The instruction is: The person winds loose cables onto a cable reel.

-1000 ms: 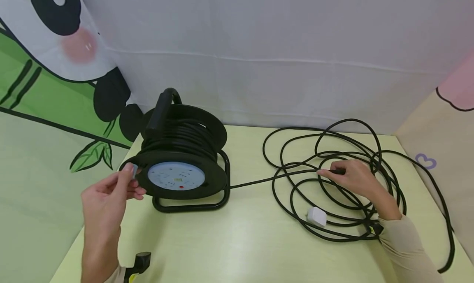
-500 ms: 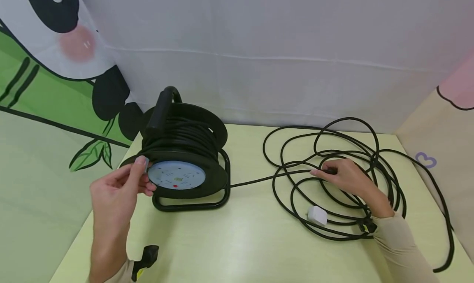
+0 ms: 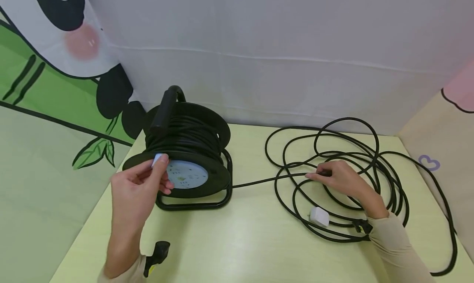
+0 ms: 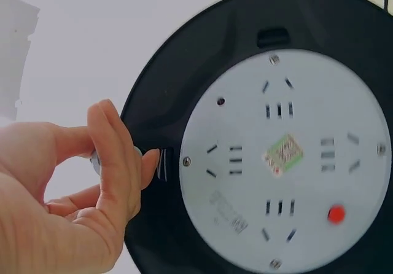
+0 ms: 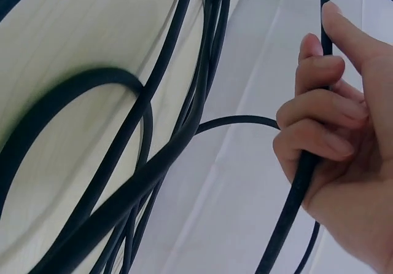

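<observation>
A black cable reel (image 3: 212,180) stands on its tubular frame at the left of the table, cable (image 3: 185,137) wound on its drum. My left hand (image 3: 135,192) pinches a small pale knob (image 3: 157,158) at the left part of its front flange. In the left wrist view the fingers partly hide this knob, beside the round socket panel (image 4: 279,182) with its red button (image 4: 336,214). At the right, my right hand (image 3: 342,180) has its fingers curled round the cable (image 5: 287,209), which runs from the reel into loose loops.
Loose cable loops (image 3: 398,192) spread over the right of the table (image 3: 255,237), one strand passing along its right edge. A white plug (image 3: 319,216) lies among the front loops. Behind the table hangs a pale cloth (image 3: 266,81); printed cloth is at the left.
My left hand has moved right and slightly up with the knob, and the reel's front has turned clockwise. My right hand has shifted slightly left, still holding the cable.
</observation>
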The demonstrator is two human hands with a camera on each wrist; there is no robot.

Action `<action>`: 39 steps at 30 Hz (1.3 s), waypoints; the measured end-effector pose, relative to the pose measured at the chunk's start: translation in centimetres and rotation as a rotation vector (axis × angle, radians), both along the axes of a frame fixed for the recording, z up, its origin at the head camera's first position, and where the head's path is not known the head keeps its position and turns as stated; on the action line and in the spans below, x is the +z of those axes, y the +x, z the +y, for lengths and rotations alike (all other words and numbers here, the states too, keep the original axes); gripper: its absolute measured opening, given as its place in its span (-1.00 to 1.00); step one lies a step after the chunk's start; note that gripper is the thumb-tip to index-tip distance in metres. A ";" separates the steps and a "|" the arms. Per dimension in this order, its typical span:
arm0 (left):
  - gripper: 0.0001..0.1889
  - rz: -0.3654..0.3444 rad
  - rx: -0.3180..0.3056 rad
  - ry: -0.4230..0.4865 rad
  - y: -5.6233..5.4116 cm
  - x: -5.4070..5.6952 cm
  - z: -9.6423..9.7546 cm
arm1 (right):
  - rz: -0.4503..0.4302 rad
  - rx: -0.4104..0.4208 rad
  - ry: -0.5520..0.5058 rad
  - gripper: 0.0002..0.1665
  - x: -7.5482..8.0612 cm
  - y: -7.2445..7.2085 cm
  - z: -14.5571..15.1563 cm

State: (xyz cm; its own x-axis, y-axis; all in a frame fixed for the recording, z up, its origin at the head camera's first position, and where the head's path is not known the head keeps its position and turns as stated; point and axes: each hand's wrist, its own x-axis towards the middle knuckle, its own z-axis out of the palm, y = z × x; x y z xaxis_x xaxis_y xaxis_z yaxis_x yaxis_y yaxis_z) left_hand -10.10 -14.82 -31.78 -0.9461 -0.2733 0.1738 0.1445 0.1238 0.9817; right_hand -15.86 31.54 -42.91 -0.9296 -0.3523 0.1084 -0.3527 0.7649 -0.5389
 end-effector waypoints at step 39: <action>-0.63 -0.112 -0.272 -0.009 0.0 -2.7 5.6 | 0.091 0.052 0.141 -0.73 0.7 -1.1 -3.3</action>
